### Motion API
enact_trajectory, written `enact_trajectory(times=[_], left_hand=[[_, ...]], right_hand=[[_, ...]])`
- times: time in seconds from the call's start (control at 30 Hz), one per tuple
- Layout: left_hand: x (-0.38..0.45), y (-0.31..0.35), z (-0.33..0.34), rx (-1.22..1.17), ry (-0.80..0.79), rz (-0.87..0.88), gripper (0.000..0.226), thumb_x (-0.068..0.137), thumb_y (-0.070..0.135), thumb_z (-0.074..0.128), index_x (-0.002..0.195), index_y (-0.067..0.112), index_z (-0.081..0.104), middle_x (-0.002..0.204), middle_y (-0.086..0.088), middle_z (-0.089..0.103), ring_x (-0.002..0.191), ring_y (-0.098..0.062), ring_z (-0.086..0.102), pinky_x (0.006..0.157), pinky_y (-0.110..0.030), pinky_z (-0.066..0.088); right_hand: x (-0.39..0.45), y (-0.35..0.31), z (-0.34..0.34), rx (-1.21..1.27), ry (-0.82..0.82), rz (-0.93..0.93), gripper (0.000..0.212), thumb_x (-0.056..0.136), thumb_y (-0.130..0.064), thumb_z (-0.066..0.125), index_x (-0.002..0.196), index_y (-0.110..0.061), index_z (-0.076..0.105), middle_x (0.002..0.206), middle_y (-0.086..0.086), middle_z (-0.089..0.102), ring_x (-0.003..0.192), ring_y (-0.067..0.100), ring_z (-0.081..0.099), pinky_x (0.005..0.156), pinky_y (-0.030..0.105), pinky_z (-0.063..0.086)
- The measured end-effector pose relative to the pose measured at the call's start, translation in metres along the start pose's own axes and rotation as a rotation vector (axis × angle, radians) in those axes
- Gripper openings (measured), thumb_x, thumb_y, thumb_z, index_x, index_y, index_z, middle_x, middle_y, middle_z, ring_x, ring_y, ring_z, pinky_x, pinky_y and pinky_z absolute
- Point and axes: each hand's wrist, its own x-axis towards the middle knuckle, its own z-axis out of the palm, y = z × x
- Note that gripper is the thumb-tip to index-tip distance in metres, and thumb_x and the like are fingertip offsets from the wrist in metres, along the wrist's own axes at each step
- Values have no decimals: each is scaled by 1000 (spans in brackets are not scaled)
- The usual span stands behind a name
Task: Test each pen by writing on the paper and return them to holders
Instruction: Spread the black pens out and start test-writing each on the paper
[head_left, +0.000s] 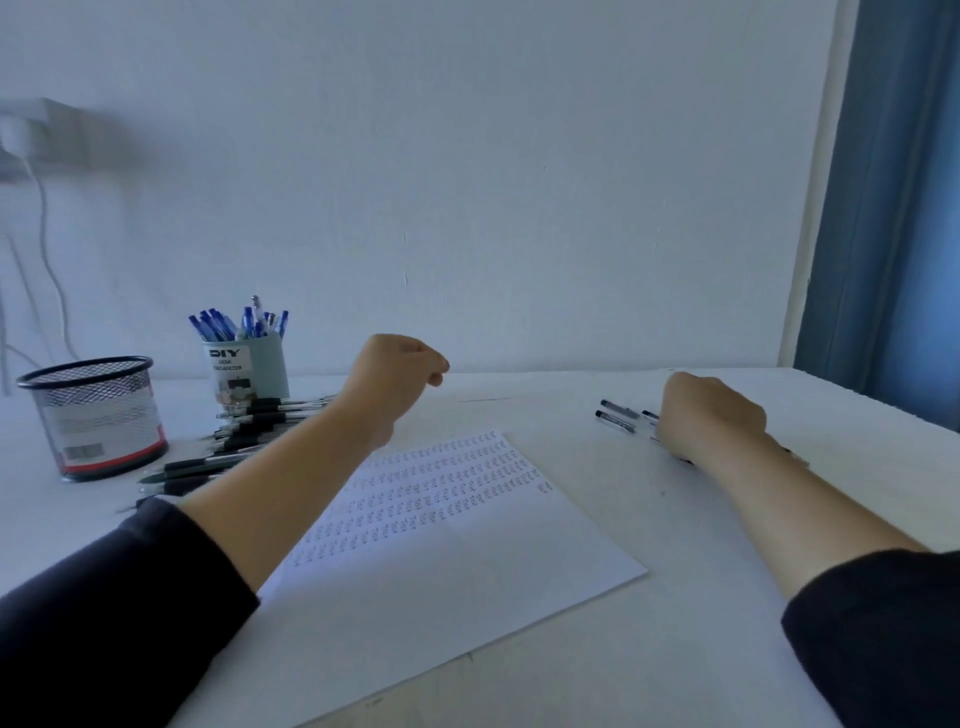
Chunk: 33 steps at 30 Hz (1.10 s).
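Pens (618, 415) under right hand (711, 415), grip unclear; left hand (395, 379) curled, empty; holder (249, 371) reads "DIY".

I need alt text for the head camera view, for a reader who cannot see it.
A person's right hand rests on clear pens lying on a white table, while the left hand hovers, fingers curled, above a paper filled with handwriting. At left stand a mesh holder, a holder of blue pens and a pile of black pens.
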Motion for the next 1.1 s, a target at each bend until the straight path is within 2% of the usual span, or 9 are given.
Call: enact_trajectory(times=[0.1,0.2,0.3,0.4,0.53,0.7,0.8,0.97,1.1], left_hand=[[9,5,-20,48,-2,-4,15,90,12,56,82,9,68,78,-3,67,73,-14,54,59,-24,36],[18,9,-47,354,-105,43,10,89,11,60,84,10,68,78,-3,66,69,-14,56,62,-25,40],[23,6,-79,818,-232,80,9,84,10,66,80,17,67,83,4,62,69,-11,51,75,-30,47],[22,-1,-99,1110,-374,-10,9,78,15,73,85,21,68,91,7,61,80,-12,54,73,-27,40],[27,-16,-101,1205,-450,-91,15,77,13,73,91,15,69,87,1,64,71,-10,53,60,-21,40],[36,-34,-90,1125,-313,-47,21,82,15,71,101,8,65,94,-1,61,90,-19,55,73,-26,42],[43,-42,-85,1132,-280,-41,21,80,21,73,93,10,61,98,-5,65,95,-23,60,85,-35,51],[45,-50,-71,1202,-200,42,22,81,21,65,69,15,48,74,-1,57,73,-20,57,78,-35,55],[48,-53,-64,1268,-164,110,6,87,13,52,82,13,55,82,-3,59,79,-22,60,75,-36,55]], right_hand=[[-6,-4,2,-89,20,-54,14,88,-5,42,97,-15,46,110,7,55,109,28,48,93,35,35],[-6,-14,6,-73,64,-216,27,95,-22,42,119,-16,52,129,7,52,121,29,40,96,37,32],[-14,-33,14,286,-182,-517,43,91,-47,51,131,-31,49,141,-3,44,133,20,33,104,37,29],[-25,-51,23,483,-406,-608,43,86,-47,59,127,-36,51,142,-4,40,129,16,39,97,30,32],[-25,-60,29,531,-495,-601,22,90,-24,55,112,-29,58,125,-1,55,115,16,51,94,27,37],[-25,-57,26,520,-572,-591,33,88,-7,52,111,-30,57,111,5,64,96,10,53,86,22,34],[-23,-56,26,520,-578,-576,35,87,-7,54,110,-32,58,122,2,59,103,10,51,88,21,34],[-22,-55,27,520,-583,-584,39,87,-8,56,115,-34,57,133,-3,50,114,10,48,92,22,34],[-20,-55,29,520,-592,-592,38,85,-10,58,110,-39,56,140,-4,45,123,11,46,106,27,33]])
